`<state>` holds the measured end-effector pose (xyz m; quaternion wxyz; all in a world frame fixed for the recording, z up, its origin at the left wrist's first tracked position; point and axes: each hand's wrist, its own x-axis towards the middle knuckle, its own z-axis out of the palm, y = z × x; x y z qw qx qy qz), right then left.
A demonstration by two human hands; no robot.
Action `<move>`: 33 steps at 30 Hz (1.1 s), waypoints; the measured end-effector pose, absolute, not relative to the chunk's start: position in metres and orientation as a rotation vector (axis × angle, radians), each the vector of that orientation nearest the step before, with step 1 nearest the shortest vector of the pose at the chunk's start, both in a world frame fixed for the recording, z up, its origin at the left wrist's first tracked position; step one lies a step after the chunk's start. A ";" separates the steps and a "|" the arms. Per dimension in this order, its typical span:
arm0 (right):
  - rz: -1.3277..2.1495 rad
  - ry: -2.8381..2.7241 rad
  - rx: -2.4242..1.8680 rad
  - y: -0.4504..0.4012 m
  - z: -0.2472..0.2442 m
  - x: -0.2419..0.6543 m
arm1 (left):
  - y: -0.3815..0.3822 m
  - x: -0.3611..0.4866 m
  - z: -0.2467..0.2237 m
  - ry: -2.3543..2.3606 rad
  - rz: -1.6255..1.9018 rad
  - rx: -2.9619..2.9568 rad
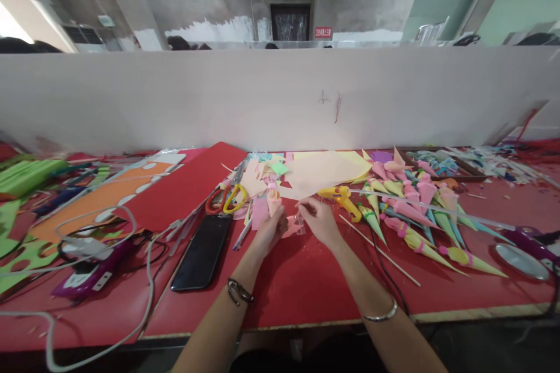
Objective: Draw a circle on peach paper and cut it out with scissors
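My left hand (270,232) is closed around a small peach-pink paper cone (274,203) with a pink top, held upright over the table. Just to its right, my right hand (319,220) has its fingertips pinched together; whatever they may hold is too small to tell. Pink paper scraps (292,228) lie between and below the hands. A yellow glue gun (342,199) rests beyond the right hand. Left of the left hand are scissors (236,199) with red and yellow handles, and a black phone (203,253).
Many finished paper cones (413,201) in pink, yellow and green pile up at the right, near a thin stick (378,249) and a round silver lid (520,261). Red sheets (184,189) and a purple power strip (94,274) with white cables lie left. A white partition (219,99) stands behind.
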<state>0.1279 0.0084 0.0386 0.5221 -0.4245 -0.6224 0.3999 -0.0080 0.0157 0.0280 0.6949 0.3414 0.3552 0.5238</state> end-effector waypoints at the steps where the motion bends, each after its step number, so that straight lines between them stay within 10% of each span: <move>1: 0.919 -1.594 -1.042 0.006 0.038 0.133 | 0.016 -0.007 0.027 0.790 1.167 0.769; 33: 0.742 -1.680 -1.333 0.010 -0.006 0.136 | 0.019 -0.005 0.020 0.886 1.152 0.784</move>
